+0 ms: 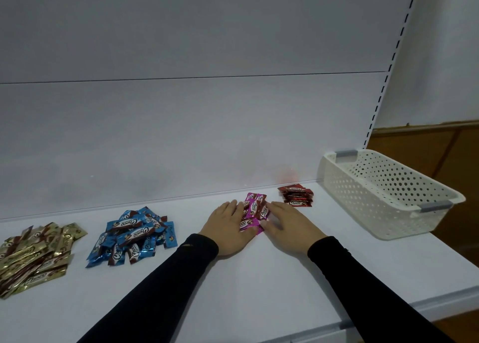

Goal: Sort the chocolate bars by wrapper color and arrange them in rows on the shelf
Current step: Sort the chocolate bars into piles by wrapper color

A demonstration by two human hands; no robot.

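- Both hands are down flat on the shelf: my left hand and right hand sit on either side of the pink bars, fingers pretty much straight, pressing in at the pile's edges rather than gripping anything.
- Head view, going left to right: gold bars in a loose heap at the far left, blue bars in a messy pile next to them, then the pink ones between my hands, then the red bars in a tidy little stack near the back wall.
- White perforated basket sits at the right end, looks empty from here.
- Handling-wise, I'd guess these are light and the foil wrappers slick, so they'll slide over each other easily. Squeezing the pile from both long sides seems the way to square it up; to lift one, pinch it across the middle, not the crimped ends.
- Room: lots of bare shelf in front of the piles and between pink and blue. Pink and red are close, so careful not to bump that stack. Front lip of the shelf is well clear of everything.
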